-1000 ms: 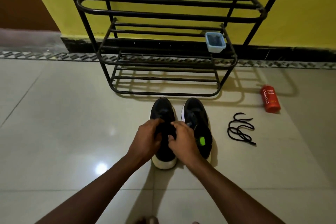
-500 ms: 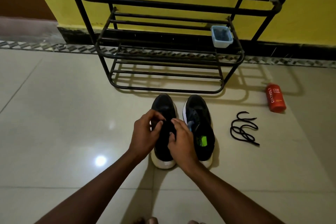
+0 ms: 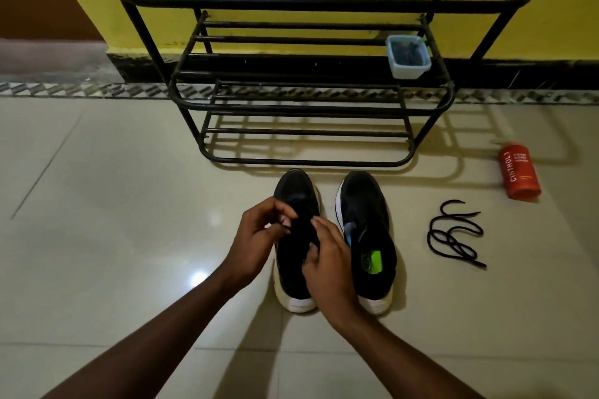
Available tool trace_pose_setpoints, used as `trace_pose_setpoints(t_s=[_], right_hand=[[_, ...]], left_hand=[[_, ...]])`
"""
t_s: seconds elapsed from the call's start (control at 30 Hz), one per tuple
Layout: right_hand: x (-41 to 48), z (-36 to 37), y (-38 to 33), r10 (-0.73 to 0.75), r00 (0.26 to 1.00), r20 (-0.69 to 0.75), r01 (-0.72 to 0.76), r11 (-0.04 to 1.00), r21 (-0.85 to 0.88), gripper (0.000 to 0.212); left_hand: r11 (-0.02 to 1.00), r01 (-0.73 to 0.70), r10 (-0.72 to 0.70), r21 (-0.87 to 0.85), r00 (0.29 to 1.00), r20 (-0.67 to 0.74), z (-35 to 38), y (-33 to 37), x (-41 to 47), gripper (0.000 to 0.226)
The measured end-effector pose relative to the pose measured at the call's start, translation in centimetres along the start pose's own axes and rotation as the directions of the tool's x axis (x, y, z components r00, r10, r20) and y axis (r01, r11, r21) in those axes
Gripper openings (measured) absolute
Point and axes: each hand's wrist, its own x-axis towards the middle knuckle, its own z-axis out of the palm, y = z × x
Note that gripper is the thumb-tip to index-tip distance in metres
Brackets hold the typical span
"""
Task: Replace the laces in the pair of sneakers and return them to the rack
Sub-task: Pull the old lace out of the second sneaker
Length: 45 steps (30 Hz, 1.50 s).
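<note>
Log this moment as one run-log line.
left sneaker: both hands on it | left hand: fingers curled at lace area, hold unclear | right hand: grips its upper | right sneaker: alongside | loose lace: floor, right of sneakers

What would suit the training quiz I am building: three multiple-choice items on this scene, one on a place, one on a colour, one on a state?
1. Where does the loose black lace lie?
A. Draped over a forearm
B. On the floor, right of the right sneaker
C. Under the bottle

2. What colour is the tub on the rack?
A. Red
B. Light blue
C. Green

3. What are the left hand and right hand doing?
A. Lying flat on the floor
B. Holding the bottle
C. Working with curled fingers at the left sneaker

Key: B, it lies coiled on the tiles beside that shoe; B, its walls are pale blue; C, both hands meet over that shoe.
</note>
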Motion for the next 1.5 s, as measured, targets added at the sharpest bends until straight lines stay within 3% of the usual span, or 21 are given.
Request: trace_pose_setpoints(t_s=[0.07, 0.13, 0.23, 0.33, 0.47, 0.53, 0.6, 0.67, 0.73, 0.83, 0.97, 1.17, 1.5], right_hand=[[-0.1, 0.0, -0.1, 0.009, 1.000, -0.015, -0.008, 1.000, 0.009, 0.049], [-0.1, 0.0, -0.1, 0.008, 1.000, -0.025, -0.008, 1.000, 0.014, 0.048], [-0.1, -0.3, 0.0, -0.018, 1.000, 0.006, 0.018, 1.000, -0.015, 0.047], [-0.1, -0.9, -0.1, -0.023, 0.998, 0.060, 0.027, 0.998, -0.053, 0.051], [0.0, -1.2, -0.4, -0.033, 0.996, 0.087, 0.040, 0.996, -0.080, 0.054], [0.0, -1.4, -0.5, -0.034, 0.996, 0.085, 0.042, 0.995, -0.094, 0.053], [0.0, -1.4, -0.5, -0.028, 0.996, 0.090, 0.038, 0.993, -0.109, 0.054], [-0.1, -1.3, -0.6, -0.024, 0.995, 0.096, 0.034, 0.994, -0.102, 0.055], [0.0, -1.3, -0.7, -0.020, 0.994, 0.111, 0.030, 0.995, -0.093, 0.056], [0.0, -1.5, -0.7, -0.017, 0.991, 0.135, 0.028, 0.996, -0.082, 0.056], [0.1, -1.9, -0.8, -0.023, 0.987, 0.157, 0.035, 0.996, -0.078, 0.058], [0.2, -1.5, -0.6, -0.025, 0.990, 0.141, 0.037, 0.995, -0.089, 0.060], [0.4, -1.1, -0.9, -0.036, 0.987, 0.155, 0.062, 0.984, -0.166, 0.057]], left_hand=[[0.998, 0.012, -0.011, -0.066, 1.000, 0.012, -0.5, 0.2, 0.3, 0.024], [1.000, 0.015, -0.015, -0.002, 1.000, -0.001, -0.9, 0.3, 0.7, 0.015], [0.942, 0.078, -0.044, 0.325, 0.993, -0.112, -1.0, -0.2, 0.8, 0.029], [0.817, 0.166, -0.030, 0.551, 0.968, -0.248, -0.9, -0.2, 0.4, 0.025], [0.806, 0.412, -0.218, 0.425, 0.874, -0.435, -1.8, 0.5, 0.1, 0.007], [0.734, 0.501, -0.326, 0.459, 0.852, -0.410, -1.9, 0.7, -0.5, 0.019], [0.672, 0.456, -0.258, 0.584, 0.883, -0.393, -1.6, 0.7, -1.0, 0.021], [0.738, 0.287, -0.091, 0.611, 0.939, -0.331, -0.9, 0.9, -0.9, 0.013], [0.814, 0.099, -0.011, 0.573, 0.988, -0.156, -0.3, 1.2, -0.8, 0.016], [0.721, -0.058, 0.023, 0.691, 0.998, 0.061, 0.2, 1.1, -0.8, 0.037], [0.601, -0.076, 0.096, 0.795, 0.995, 0.022, 0.9, 1.1, -0.9, 0.032], [0.384, -0.176, 0.142, 0.906, 0.981, 0.131, 1.5, 1.4, 0.9, 0.021], [0.379, -0.137, 0.088, 0.915, 0.990, 0.112, 0.3, 2.0, 0.8, 0.022]])
